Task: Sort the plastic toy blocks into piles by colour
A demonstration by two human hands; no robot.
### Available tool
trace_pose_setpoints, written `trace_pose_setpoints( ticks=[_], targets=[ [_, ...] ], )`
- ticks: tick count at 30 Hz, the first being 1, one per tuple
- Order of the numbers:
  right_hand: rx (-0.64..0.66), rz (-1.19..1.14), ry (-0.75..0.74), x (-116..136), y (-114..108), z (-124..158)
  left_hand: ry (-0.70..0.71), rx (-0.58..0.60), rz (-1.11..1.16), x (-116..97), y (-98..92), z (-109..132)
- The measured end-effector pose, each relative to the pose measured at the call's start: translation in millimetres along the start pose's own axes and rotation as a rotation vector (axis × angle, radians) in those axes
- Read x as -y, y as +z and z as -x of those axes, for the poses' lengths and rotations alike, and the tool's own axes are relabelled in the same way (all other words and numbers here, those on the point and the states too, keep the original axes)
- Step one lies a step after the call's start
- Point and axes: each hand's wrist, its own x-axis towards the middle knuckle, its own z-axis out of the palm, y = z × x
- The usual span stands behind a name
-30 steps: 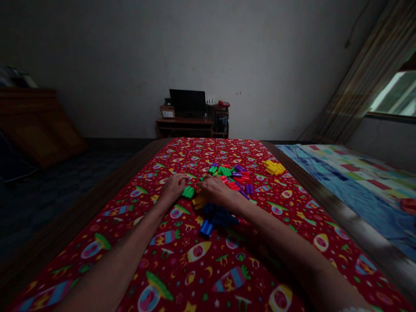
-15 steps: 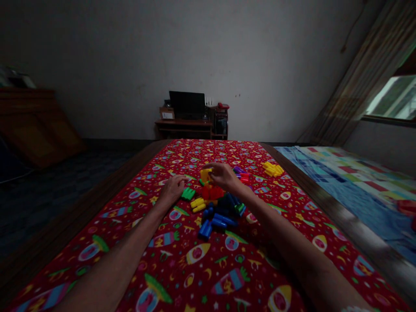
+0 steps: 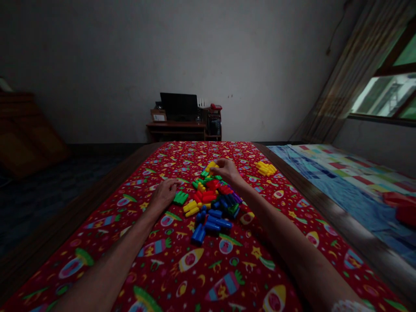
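Note:
A yellow toy building block is pinched in the fingertips of my right hand, at the far end of a loose pile. My left hand rests on the cloth left of the pile, its fingers loosely bent and holding nothing. Just right of it lies a green block. Nearer to me are yellow blocks and several blue blocks. Red blocks fill the middle of the pile. Purple pieces lie on its right side, below my right wrist.
A red patterned cloth covers the long table. A separate group of yellow blocks lies near its right edge. Beyond the table stands a desk with a monitor. To the right is a bed, to the left a wooden cabinet.
My right hand has carried the yellow block a little farther away, uncovering more of the pile. My left hand stays beside the green block. The view has turned slightly right.

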Motion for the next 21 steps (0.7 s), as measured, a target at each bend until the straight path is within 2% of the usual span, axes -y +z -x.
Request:
trace_pose_setpoints(
  ticks=[4, 8, 11, 14, 18, 21],
  targets=[
    [-0.190, -0.011, -0.040, -6.7, -30.8, -9.0, -0.003, -0.021, 0.011, -1.2, -0.1, 1.2],
    [-0.512, 0.135, -0.094, -22.9, -88.8, -12.5, 0.006, 0.010, 0.009, -4.5, -1.9, 2.2],
    [-0.735, 0.185, -0.032, -48.1, -134.2, -8.2, -0.003, 0.009, 0.000, -5.0, -2.1, 1.2],
    [-0.900, 0.130, 0.074, -79.4, -165.3, -2.0, -0.018, 0.005, -0.007, -3.4, -0.7, -0.3],
    [-1.024, -0.101, 0.258, -108.1, -176.8, 1.7, -0.014, 0.002, -0.002, -0.8, 1.4, -0.5],
    [-1.017, -0.204, 0.347, -114.6, -171.7, 2.2, -0.001, -0.007, -0.001, 0.1, 1.8, 0.0]
  ],
)
